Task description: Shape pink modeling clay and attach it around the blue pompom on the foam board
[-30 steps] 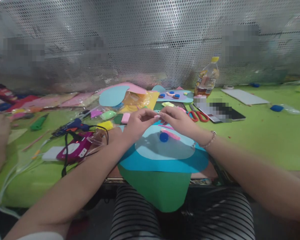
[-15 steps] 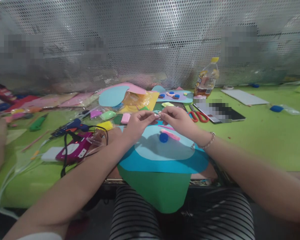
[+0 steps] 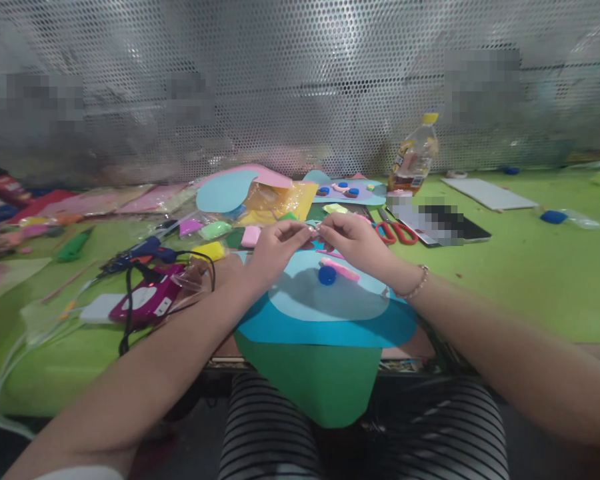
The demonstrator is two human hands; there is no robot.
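My left hand (image 3: pixel 281 245) and my right hand (image 3: pixel 351 240) meet fingertip to fingertip above layered paper shapes. Both are pinched closed around a small whitish bit, too small to name. Beneath them lies a light blue paper shape (image 3: pixel 300 300) on a darker blue paper shape (image 3: pixel 330 333), with a green paper piece (image 3: pixel 315 380) hanging over the table edge. A round blue lump (image 3: pixel 327 275), which looks like modelling clay, rests on the light blue paper beside a pink clay strip (image 3: pixel 347 269).
Orange-handled scissors (image 3: pixel 397 233) lie right of my hands, by a tablet-like device (image 3: pixel 463 230). A yellow-capped bottle (image 3: pixel 415 157) stands behind. Leftward are a blue glue gun (image 3: pixel 140 253), a magenta power strip (image 3: pixel 153 297) with cables, and clay packets (image 3: pixel 216 231). A perforated metal panel (image 3: pixel 300 87) closes the back.
Another person's arm at the left edge has drawn almost out of view, uncovering pale paper there. My hands stay pinched together in nearly the same place.
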